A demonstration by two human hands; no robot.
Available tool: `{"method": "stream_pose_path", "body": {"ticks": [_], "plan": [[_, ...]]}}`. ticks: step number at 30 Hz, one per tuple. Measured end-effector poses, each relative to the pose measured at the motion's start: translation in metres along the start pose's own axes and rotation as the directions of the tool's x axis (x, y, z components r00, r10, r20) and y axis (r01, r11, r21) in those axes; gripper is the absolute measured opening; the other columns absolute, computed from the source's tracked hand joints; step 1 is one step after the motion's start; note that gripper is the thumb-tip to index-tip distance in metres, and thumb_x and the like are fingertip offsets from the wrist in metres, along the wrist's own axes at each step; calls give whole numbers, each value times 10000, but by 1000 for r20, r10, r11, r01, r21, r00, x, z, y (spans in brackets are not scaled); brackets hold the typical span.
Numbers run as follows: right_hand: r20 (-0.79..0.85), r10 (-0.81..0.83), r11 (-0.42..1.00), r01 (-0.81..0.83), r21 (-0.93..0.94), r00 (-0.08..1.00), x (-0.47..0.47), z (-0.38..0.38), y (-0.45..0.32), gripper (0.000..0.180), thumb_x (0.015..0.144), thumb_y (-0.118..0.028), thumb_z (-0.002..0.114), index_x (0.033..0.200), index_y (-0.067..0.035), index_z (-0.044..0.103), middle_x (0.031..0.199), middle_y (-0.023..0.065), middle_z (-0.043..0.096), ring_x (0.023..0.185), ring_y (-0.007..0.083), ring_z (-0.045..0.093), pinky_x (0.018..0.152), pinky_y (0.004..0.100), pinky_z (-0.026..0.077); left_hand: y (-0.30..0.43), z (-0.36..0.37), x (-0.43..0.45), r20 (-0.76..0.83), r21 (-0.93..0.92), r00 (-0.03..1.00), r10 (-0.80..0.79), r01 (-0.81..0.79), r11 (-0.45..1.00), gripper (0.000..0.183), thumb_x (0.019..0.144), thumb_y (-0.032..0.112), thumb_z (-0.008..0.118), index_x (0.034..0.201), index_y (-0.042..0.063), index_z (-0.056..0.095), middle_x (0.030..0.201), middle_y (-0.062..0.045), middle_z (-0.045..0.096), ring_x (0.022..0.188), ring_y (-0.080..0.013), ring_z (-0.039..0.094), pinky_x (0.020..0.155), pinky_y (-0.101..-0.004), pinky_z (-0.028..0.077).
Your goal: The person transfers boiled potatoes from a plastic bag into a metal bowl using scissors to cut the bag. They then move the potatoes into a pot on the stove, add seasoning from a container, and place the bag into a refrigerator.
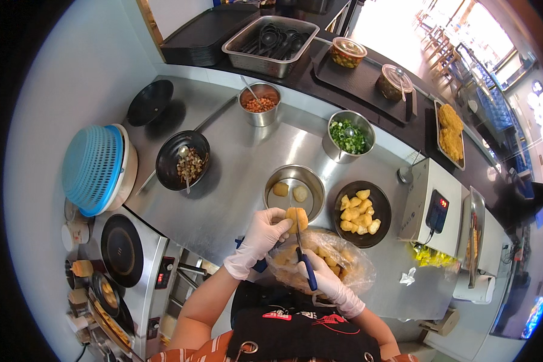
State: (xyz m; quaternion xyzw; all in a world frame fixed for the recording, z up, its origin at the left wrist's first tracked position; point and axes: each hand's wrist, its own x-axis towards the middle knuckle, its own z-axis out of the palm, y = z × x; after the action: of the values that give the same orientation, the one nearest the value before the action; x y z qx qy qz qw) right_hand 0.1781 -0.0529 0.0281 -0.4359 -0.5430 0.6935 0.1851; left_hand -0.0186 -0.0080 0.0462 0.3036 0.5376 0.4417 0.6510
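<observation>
Pinched in the fingers of my gloved left hand (256,239) is a rounded golden fried piece (302,221). My gloved right hand (328,281) grips scissors (308,272) with dark blue handles, and their blades lie across that piece. Both hands are above the near rim of a round steel pan (317,192), where two pale golden pieces (300,193) rest on the bottom. Below my hands, a clear plastic bag (359,273) holds several more such pieces, partly hidden by my right hand. A dark bowl (383,206) of smaller golden chunks (362,219) stands to the right.
Steel pots of chopped green onion (350,140) and reddish diced food (259,105) stand behind. A black pan (163,160) with a spoon is left, near a blue colander (92,167). An induction cooker (151,267) sits lower left; a boxy appliance (427,194) stands right.
</observation>
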Motion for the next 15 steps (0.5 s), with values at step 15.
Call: {"method": "stream_pose_path", "body": {"ticks": [15], "plan": [[-212, 121, 894, -13, 448, 970, 6, -4, -1, 298, 923, -337, 604, 937, -41, 638, 645, -37, 559, 541, 56, 503, 499, 198, 398, -7, -5, 28, -224, 288, 942, 249, -180, 941, 184, 854, 94, 666, 968, -43, 623, 782, -70, 637, 638, -116, 578, 592, -230, 477]]}}
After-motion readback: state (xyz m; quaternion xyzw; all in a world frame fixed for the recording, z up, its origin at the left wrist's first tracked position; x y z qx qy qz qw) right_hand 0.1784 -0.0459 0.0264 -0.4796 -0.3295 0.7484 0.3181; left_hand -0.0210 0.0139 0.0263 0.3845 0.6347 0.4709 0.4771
